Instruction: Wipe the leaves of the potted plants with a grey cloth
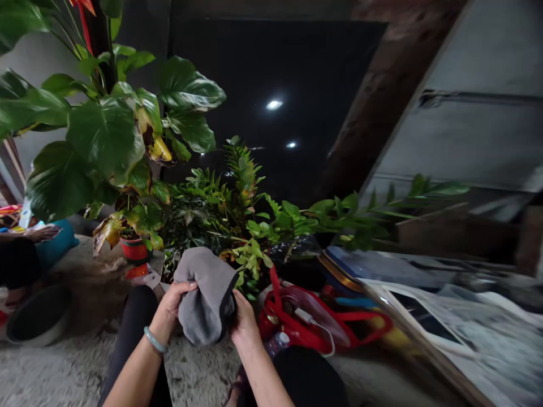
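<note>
A crumpled grey cloth item (202, 297) is held up between my two hands, above the concrete floor and in front of the plants. My left hand (175, 301) grips its left edge, with the thumb lying on top of the fabric; a pale green bangle circles that wrist. On the other side, my right hand (244, 319) is closed on the darker right edge, its fingertips hidden behind the cloth.
Leafy potted plants (106, 135) stand ahead. A red bag (292, 311) with a white cable lies at right, beside a cluttered surface holding a white tablet-like object (424, 316). At left are a grey basin (40, 316) and part of another person (17, 263).
</note>
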The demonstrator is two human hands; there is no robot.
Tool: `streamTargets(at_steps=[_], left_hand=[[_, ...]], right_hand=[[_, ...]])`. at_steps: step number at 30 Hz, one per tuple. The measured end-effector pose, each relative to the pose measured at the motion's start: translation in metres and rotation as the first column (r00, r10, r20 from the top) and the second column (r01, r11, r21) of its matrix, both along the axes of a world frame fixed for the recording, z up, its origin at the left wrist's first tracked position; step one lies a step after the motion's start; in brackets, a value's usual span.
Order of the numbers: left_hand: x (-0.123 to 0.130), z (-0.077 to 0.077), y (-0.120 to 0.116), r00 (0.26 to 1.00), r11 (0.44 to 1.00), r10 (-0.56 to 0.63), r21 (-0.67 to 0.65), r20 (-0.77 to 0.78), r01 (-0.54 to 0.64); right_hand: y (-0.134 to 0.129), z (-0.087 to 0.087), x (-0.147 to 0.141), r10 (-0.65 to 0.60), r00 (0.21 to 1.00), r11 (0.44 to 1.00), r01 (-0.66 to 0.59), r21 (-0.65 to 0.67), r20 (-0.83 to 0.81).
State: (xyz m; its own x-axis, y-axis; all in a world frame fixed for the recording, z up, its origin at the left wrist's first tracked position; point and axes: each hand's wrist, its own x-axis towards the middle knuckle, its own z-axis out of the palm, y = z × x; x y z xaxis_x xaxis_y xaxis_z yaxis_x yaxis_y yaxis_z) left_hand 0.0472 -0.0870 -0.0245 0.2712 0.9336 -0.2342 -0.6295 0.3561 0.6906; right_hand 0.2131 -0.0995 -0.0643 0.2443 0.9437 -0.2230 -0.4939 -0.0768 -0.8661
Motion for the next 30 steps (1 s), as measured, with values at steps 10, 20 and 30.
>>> streamTargets(at_steps=[10,20,30], left_hand=[[0.011,-0.015,0.028,0.98,0.975,-0.2,-0.097,0.023,0.201],[0.001,-0.009,0.03,0.987,0.986,0.16,-0.033,-0.033,-0.161],[-0.033,-0.013,0.077,0.942,0.942,0.309,0.093,0.132,-0.322]], right_hand=[[0.011,0.024,-0.004,-0.012,0.994,1.0,0.013,-0.011,0.107],[-0.004,0.047,-0.026,0.22,0.975,0.957,-0.22,0.189,0.024],[0.044,0.114,-0.032,0.005,0.997,0.938,-0.029,0.344,0.071]])
